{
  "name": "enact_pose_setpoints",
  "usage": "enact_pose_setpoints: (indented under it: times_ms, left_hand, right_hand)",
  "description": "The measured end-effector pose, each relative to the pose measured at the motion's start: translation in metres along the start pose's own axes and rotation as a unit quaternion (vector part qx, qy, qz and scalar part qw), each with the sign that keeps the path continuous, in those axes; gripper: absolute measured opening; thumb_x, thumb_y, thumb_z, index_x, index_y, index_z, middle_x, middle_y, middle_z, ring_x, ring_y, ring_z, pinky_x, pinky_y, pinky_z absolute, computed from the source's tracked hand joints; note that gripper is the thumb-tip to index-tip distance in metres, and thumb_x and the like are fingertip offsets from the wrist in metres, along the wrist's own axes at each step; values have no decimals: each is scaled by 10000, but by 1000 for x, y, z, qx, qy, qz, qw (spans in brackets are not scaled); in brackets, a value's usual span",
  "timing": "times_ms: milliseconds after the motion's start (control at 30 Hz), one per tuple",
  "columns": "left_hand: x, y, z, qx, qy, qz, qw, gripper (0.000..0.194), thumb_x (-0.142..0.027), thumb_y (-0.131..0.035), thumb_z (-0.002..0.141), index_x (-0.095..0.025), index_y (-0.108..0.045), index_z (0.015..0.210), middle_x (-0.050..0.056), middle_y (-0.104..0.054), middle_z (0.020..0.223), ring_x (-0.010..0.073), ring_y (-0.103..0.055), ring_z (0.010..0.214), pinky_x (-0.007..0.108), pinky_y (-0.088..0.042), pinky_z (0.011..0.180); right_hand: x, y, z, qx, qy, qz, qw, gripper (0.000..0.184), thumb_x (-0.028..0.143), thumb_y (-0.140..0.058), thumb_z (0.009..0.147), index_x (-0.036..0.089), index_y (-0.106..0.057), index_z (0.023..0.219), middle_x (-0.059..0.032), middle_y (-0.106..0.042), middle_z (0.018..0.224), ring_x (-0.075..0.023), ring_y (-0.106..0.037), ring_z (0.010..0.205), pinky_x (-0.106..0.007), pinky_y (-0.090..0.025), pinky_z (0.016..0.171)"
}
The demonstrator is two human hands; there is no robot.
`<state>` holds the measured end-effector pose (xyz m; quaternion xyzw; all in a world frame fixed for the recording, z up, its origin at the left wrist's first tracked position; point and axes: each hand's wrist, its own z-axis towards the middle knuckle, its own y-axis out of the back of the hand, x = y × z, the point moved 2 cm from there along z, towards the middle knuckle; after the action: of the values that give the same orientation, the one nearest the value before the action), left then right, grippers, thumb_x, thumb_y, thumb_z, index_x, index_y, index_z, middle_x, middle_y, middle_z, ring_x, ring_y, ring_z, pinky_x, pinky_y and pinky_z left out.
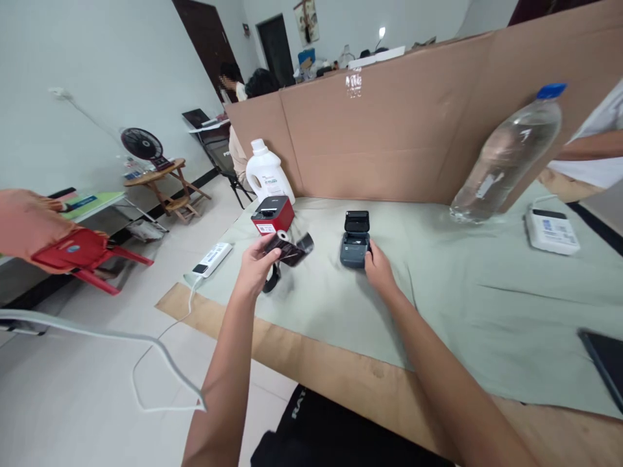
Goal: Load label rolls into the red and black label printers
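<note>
My left hand (257, 261) is closed on a dark glossy strip (293, 251), pinched between thumb and fingers and curling at its right end. A small white-ended roll (283, 235) shows at its upper edge; I cannot tell whether the two are joined. Beneath hangs or lies a black curved band (271, 279), partly hidden by the hand. My right hand (379, 266) grips the right side of a small dark portable printer (355, 250), its lid (357, 221) raised. Behind my left hand stands a red and black box-shaped device (273, 215).
A white jug (269, 172) and a tilted water bottle (511, 155) stand before a cardboard partition (370, 149). A white power strip (213, 259) lies left, a white box (552, 230) right, and a dark flat device (603, 363) at the right edge. A white cable (121, 334) crosses the lower left.
</note>
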<state>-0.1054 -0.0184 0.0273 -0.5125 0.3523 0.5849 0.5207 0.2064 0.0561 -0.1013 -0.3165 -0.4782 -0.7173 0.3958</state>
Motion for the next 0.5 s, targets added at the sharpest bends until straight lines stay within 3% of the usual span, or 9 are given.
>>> enact_pose_setpoints:
  times_ms: [100,200,333,500]
  left_hand:
    - [5,-51,9,99,71,-34,992,539,-396,-933,594,-206,-767,1070,43,-738,980,145,-650,784,240,-506,666]
    - [20,-98,23,197,106,24,974,529,-398,-906,642,-193,-764,1108,61,-740,1007,154,-647,787,240,-487,640]
    - [53,-141,54,257,48,120,958,481,-364,-833,719,-155,-738,1142,90,-741,1087,202,-662,931,323,-521,831]
    - [83,-165,87,326,-70,259,906,336,-314,-727,816,-171,-728,1120,86,-726,1171,239,-636,1097,376,-460,1023]
  right_hand:
    - [5,3,-1,5,-7,5,1000,633,370,-351,956,94,-477,1511,-185,-540,1505,-330,-506,1395,-522,-374,1187]
    - [12,7,-3,9,4,25,1000,600,365,-356,970,146,-477,1516,-145,-537,1518,-309,-497,1401,-495,-368,1193]
    - [16,10,-5,8,23,44,999,561,330,-339,986,168,-485,1503,-124,-574,1481,-283,-532,1362,-466,-386,1177]
    - [11,8,-4,-7,-10,42,999,550,317,-379,965,152,-521,1470,-138,-588,1459,-289,-542,1350,-474,-394,1170]
